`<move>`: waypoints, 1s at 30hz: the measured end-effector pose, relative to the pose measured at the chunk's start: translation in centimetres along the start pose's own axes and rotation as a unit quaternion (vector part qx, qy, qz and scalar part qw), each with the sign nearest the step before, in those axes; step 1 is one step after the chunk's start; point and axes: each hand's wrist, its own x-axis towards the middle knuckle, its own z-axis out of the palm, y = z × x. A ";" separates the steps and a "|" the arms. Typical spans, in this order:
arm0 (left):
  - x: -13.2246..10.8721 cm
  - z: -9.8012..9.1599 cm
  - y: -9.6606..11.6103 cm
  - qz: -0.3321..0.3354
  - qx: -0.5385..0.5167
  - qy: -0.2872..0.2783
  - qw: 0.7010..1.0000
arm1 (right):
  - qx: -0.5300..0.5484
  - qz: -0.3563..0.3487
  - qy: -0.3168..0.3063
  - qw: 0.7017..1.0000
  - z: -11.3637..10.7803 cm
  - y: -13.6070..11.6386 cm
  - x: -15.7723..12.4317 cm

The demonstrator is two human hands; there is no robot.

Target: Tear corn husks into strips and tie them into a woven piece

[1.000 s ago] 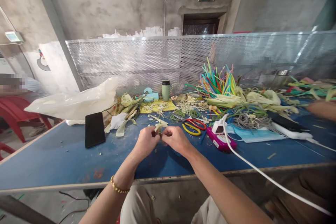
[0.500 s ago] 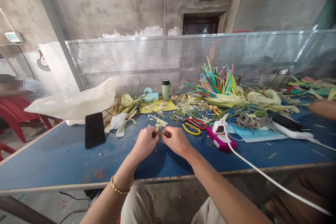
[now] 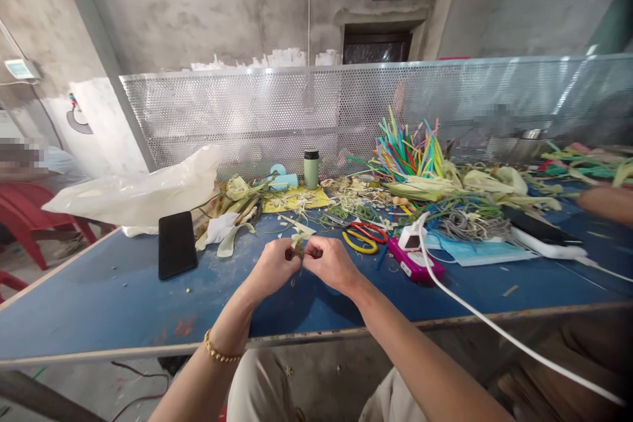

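Observation:
Fingertip to fingertip, my left hand and my right hand meet over the blue table. Both are closed in a pinch on a small pale green strip that looks like corn husk. Its upper end sticks out beyond the fingers; the part between the fingertips is mostly hidden. Just to the right of my right hand lie scissors with a red and a yellow handle. White and pale husk pieces rest to the left of my left hand.
A black phone and a plastic bag lie left. Behind stand a green bottle and coloured strips. At right are a purple power block, a white cable, a blue mask and another person's arm.
My two hands have drawn slightly closer together, still pinching the strip. The whole view has shifted very slightly; the things on the table look unmoved.

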 end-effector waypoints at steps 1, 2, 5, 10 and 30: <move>0.0 0.0 0.0 -0.001 -0.025 -0.013 1.000 | 0.013 0.011 0.002 1.000 -0.1 0.0 0.0; -0.1 -0.1 0.0 -0.004 -0.052 -0.027 0.998 | 0.027 0.020 0.003 0.999 -0.2 0.0 0.1; -0.1 -0.2 -0.1 -0.024 -0.130 -0.042 0.990 | 0.082 0.031 -0.013 0.996 -0.3 0.3 0.3; 0.1 -0.4 -0.1 -0.068 -0.234 -0.027 0.969 | 0.199 0.063 -0.054 0.976 -0.1 0.6 0.4; -0.2 -0.4 0.2 -0.097 -0.342 -0.032 0.934 | 0.192 0.052 -0.025 0.980 -0.2 0.3 0.3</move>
